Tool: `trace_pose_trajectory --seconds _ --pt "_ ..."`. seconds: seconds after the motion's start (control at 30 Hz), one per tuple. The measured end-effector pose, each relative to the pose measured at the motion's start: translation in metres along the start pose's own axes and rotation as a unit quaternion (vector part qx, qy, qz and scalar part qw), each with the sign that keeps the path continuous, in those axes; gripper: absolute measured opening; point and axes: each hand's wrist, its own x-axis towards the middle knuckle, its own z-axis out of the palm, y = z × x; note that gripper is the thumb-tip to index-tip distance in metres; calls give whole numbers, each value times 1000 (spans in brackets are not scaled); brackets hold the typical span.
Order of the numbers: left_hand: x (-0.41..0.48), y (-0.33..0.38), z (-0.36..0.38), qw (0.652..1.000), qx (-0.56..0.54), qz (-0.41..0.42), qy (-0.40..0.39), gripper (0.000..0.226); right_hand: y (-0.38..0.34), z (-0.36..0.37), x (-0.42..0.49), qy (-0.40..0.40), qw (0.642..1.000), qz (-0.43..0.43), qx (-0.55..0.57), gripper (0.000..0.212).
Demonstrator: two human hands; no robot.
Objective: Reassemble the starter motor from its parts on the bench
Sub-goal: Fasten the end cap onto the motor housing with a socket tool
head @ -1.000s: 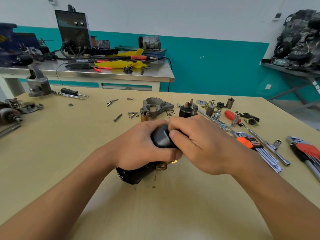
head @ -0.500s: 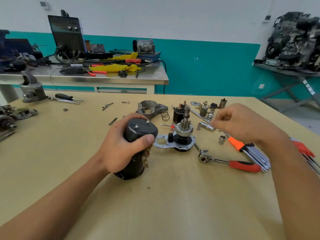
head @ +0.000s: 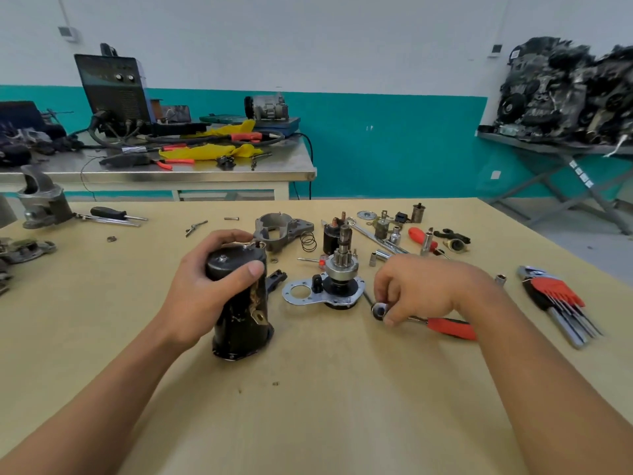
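Now left hand (head: 202, 289) fingers wrap the upright black motor housing (head: 239, 313) on the desk (head: 308, 406); right hand (head: 421, 286) fingers pinch the ratchet (head: 445, 326) head. Between both hands stands the pinion assembly (head: 337, 272); beyond the left fingers, the grey nose housing (head: 277, 229).

Two hands, left (head: 202, 293) and right (head: 421, 289), one motor housing (head: 239, 320), one ratchet (head: 448, 328), one hex-key set (head: 561, 303), one spring (head: 308, 241).

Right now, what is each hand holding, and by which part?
Left hand grips the motor housing round its top end. Right hand pinches the ratchet at its head.
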Motion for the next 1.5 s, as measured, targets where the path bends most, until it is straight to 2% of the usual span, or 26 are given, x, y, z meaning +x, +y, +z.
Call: trace_pose_trajectory --seconds 0.07,0.13,0.2,0.27,0.3,0.33,0.5,0.57,0.63,0.7,0.9,1.13,1.27,1.4,1.5 --pt "1 0 2 1000 10 3 -8 58 2 -8 -10 28 998 -35 45 17" --pt "2 3 3 999 22 1 -35 59 0 -15 -20 91 980 -100 146 19" --pt "4 3 0 997 37 3 -71 59 -16 -21 -24 130 929 -190 289 25" --pt "4 3 -2 994 25 -2 -102 54 -40 -28 -23 116 865 -269 409 25" --pt "4 4 -3 993 4 -6 -115 53 -52 -32 -19 106 846 -287 438 25" --pt "3 4 -4 992 -17 -8 -127 53 -64 -38 -14 96 841 -289 447 26" --pt "2 4 -9 982 -55 -20 -177 52 -110 -66 9 41 894 -247 372 27" --pt "2 2 -10 981 -61 -33 -181 57 -119 -62 15 92 932 -244 252 31" --pt "3 1 -12 979 -69 -45 -186 64 -123 -55 24 139 945 -253 154 24" --pt "4 1 -12 975 -76 -51 -202 71 -125 -51 28 128 950 -247 138 13" --pt "4 5 -11 973 -63 -36 -217 70 -112 -60 19 55 958 -244 138 26" --pt "0 16 -8 983 -5 13 -184 60 -114 -60 11 85 952 -280 89 25" --pt "-3 23 -6 985 41 36 -162 52 -118 -56 6 113 958 -244 95 26" --pt "-6 27 1 988 74 60 -122 33 -134 -41 7 187 961 -200 22 41" --pt "-7 28 4 991 76 63 -92 28 -139 -42 5 210 959 -189 17 39"
